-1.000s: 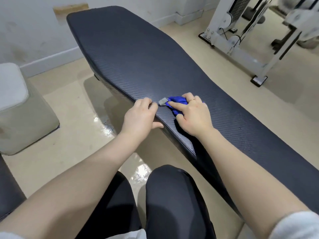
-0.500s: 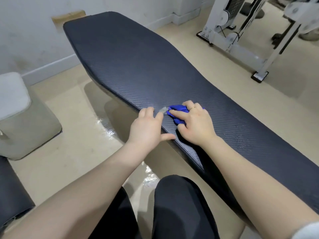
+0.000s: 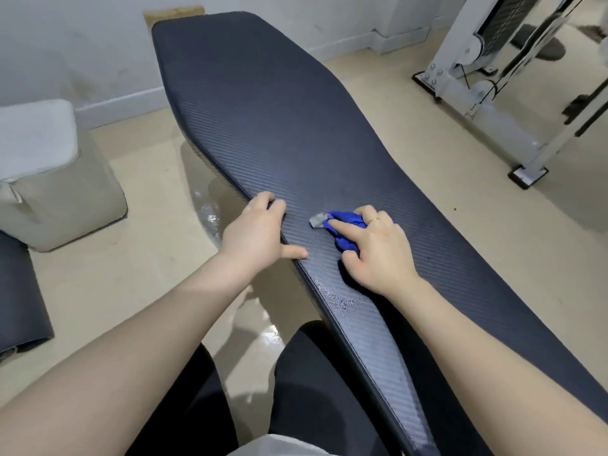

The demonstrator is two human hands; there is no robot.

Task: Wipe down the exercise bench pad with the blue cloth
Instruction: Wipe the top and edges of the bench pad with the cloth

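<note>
The long dark bench pad (image 3: 263, 113) with a carbon-weave texture runs from the far wall toward me on the right. My right hand (image 3: 378, 255) presses a crumpled blue cloth (image 3: 345, 227) onto the pad's middle, and a small grey tag (image 3: 318, 220) sticks out at the cloth's left. My left hand (image 3: 255, 230) rests on the pad's left edge, fingers curled over the rim and thumb flat on top, a short gap from the cloth. A patch of wet droplets (image 3: 340, 301) shows on the pad just behind my right wrist.
A white and beige padded stool (image 3: 49, 176) stands on the floor at the left. A white machine frame (image 3: 487, 77) with cables sits at the back right. A dark rolled pad (image 3: 19, 291) lies at the far left. My dark-clad knees (image 3: 312, 373) are below the pad.
My right hand has slid the cloth rightward away from the left hand, opening a gap between them. The left hand stays on the pad's edge. The view has shifted a little.
</note>
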